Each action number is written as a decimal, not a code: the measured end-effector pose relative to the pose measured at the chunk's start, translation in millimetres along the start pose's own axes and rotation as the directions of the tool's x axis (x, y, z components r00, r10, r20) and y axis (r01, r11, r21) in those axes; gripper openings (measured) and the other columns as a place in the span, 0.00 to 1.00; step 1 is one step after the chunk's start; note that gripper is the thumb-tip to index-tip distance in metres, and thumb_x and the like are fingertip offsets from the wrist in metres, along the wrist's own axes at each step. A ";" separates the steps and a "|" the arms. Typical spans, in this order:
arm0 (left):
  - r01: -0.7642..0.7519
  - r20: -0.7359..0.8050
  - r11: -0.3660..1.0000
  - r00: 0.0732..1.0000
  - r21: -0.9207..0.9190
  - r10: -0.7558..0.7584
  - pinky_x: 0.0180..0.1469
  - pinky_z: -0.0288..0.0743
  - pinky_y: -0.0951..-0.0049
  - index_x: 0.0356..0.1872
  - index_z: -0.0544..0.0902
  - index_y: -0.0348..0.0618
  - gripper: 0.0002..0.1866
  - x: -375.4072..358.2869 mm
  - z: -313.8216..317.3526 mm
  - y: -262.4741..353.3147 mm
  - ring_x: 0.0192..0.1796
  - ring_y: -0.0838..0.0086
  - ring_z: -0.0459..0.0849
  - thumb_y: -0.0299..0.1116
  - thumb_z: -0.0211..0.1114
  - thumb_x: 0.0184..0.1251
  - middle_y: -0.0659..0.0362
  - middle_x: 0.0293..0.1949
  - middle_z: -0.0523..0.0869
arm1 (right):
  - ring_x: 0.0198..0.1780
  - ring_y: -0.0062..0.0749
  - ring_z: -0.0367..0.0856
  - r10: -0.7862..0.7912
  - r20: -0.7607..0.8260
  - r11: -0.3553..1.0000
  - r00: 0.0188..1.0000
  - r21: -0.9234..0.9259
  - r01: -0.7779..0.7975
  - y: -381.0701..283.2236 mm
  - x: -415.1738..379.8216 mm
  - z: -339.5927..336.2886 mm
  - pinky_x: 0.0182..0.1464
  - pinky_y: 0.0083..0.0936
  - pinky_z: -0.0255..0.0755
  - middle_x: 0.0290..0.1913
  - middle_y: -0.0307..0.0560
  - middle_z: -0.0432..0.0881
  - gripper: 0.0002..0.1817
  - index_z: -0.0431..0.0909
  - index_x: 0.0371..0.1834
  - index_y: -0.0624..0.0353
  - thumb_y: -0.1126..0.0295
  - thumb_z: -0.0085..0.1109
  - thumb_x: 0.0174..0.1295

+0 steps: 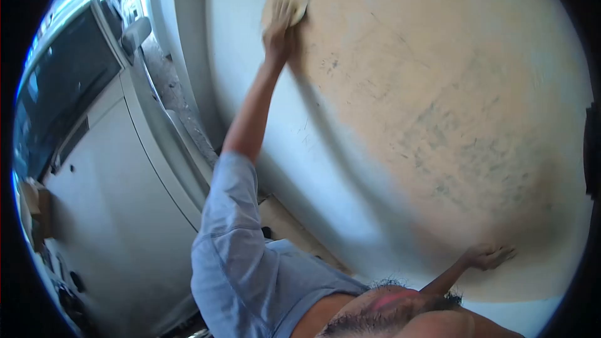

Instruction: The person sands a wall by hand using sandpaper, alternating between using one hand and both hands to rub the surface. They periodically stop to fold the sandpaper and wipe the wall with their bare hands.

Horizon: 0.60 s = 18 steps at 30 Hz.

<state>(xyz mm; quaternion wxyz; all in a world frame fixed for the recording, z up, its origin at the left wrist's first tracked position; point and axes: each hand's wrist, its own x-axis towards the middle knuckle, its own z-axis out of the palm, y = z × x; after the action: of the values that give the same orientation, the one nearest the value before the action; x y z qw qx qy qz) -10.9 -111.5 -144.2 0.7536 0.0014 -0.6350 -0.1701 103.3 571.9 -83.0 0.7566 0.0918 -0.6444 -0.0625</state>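
Note:
At the upper left of the wall's tan patch (pixel 388 44), my left hand (pixel 283 22) presses a small, pale, thin pad (pixel 301 12) against the surface, its fingers laid over it. The left arm is stretched out, in a grey-blue sleeve. Low on the right, my right hand (pixel 491 256) is at the wall near the patch's lower edge. Its fingers are partly spread and slightly bent, and nothing shows in them. Dark scuffs and smudges mark the tan patch between the hands.
A light-coloured vehicle (pixel 119 213) with a side mirror (pixel 136 33) stands on the left. A pale wall edge (pixel 188 25) rises beside it. Brown boxes (pixel 39 209) are at the far left. Part of my face and shirt fills the bottom.

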 end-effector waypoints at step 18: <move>-0.140 0.140 0.954 0.974 -0.264 0.181 0.65 0.70 0.61 0.59 0.77 0.44 0.18 186.1 26.5 104.6 0.66 0.58 0.72 0.27 0.55 0.67 0.53 0.63 0.77 | 0.69 0.55 0.67 0.048 0.041 0.994 0.998 -0.101 -0.044 -8.6 5.4 -3.2 0.69 0.44 0.61 0.66 0.64 0.70 0.26 0.69 0.65 0.70 0.62 0.35 0.72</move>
<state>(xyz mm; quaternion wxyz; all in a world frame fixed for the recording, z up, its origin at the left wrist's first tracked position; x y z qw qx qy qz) 15.6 -55.3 61.7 0.7048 -0.1602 -0.6653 -0.1872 107.5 562.5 -80.2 0.7472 0.0377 -0.6588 -0.0793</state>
